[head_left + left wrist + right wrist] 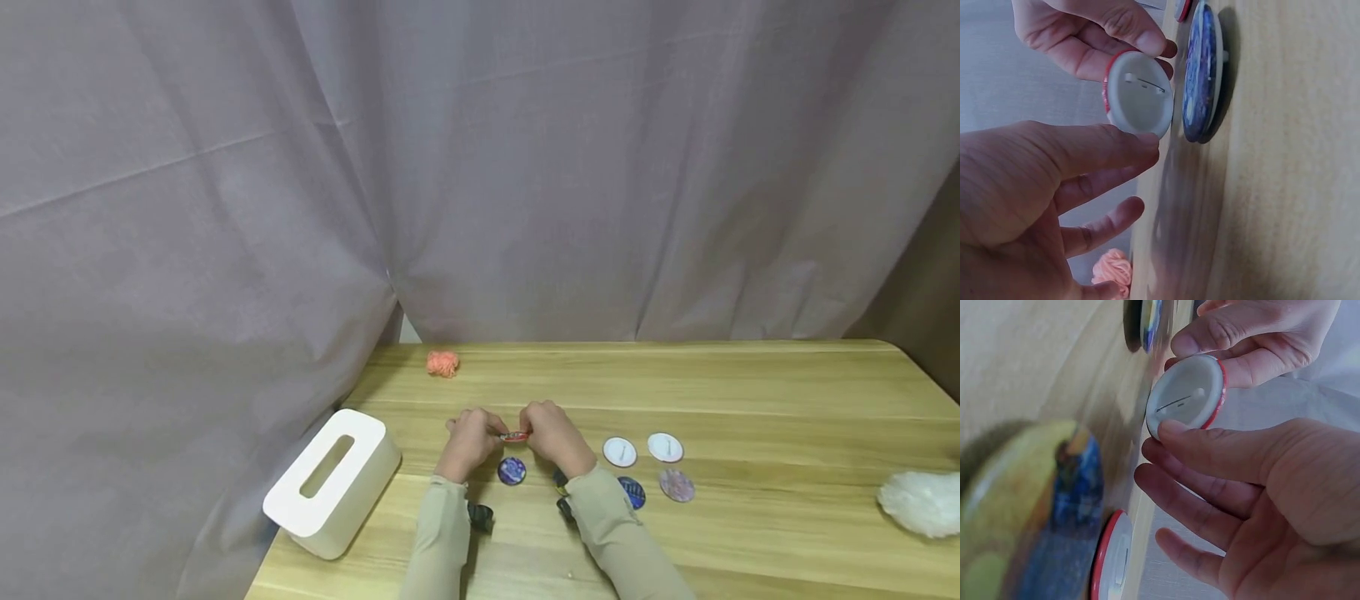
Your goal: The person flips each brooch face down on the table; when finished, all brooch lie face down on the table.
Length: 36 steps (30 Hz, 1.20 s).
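Observation:
A round pin badge (1141,94) with a red rim is held between both hands, its white back and safety pin facing the wrists. My left hand (474,439) pinches one edge between thumb and fingers. On the opposite edge, my right hand (553,433) pinches it the same way. Just below the hands on the table lies a purple-blue badge (512,472). Close to the right wrist is a yellow and blue badge (1035,519), partly covered by the sleeve in the head view.
Right of the arms lie two badges with white backs up, one badge (619,452) and another (665,447), plus a blue badge (632,492) and a pinkish badge (677,485). A white tissue box (330,483) stands left. Orange yarn (442,363) sits behind; a white plastic bundle (922,503) lies far right.

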Tool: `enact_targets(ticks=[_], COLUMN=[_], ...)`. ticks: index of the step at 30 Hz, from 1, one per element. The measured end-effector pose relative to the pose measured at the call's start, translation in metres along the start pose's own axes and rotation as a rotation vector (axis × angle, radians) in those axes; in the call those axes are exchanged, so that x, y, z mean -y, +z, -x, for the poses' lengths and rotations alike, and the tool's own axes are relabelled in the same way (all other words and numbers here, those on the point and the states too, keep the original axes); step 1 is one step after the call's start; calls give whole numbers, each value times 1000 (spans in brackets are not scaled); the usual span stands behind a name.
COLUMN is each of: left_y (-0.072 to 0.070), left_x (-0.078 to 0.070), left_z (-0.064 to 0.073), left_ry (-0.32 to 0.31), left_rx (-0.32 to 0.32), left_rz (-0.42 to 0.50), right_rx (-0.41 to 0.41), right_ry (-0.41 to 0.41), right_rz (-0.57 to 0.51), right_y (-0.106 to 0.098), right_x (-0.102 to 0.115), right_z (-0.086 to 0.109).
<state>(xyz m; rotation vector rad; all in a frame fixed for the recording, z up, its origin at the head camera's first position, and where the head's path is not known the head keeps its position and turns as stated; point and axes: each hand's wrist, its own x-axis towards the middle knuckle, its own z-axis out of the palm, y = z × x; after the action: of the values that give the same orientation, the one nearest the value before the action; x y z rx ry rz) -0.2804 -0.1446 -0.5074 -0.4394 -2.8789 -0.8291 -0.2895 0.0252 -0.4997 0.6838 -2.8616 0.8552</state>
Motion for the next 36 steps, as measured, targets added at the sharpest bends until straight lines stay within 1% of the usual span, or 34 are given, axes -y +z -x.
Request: enact_targets(ticks=[4, 6, 10, 16, 24, 29, 36], left_y=[0, 1, 2, 2, 3, 5, 7], left_x=[1, 2, 2, 1, -1, -4, -5], left_z=[1, 1, 1, -1, -5, -4, -1], left_ry=[8, 10, -3, 16, 35, 14, -34], left_rx=[-8, -17, -23, -35, -48, -62, -55], left_rz=[6, 15, 20, 20, 12, 25, 61], right_rx=[-13, -19, -29, -43, -38, -34, -45], right_ry=[-6, -7, -14, -33, -17, -8, -25], right_rz=[5, -9, -34, -54, -51, -30, 15], right_y=[0, 1, 0, -2, -6, -7, -4], right_x=[-2, -2, -1, -2, -4, -1, 5], right_z=[1, 2, 3, 3, 0, 1, 4])
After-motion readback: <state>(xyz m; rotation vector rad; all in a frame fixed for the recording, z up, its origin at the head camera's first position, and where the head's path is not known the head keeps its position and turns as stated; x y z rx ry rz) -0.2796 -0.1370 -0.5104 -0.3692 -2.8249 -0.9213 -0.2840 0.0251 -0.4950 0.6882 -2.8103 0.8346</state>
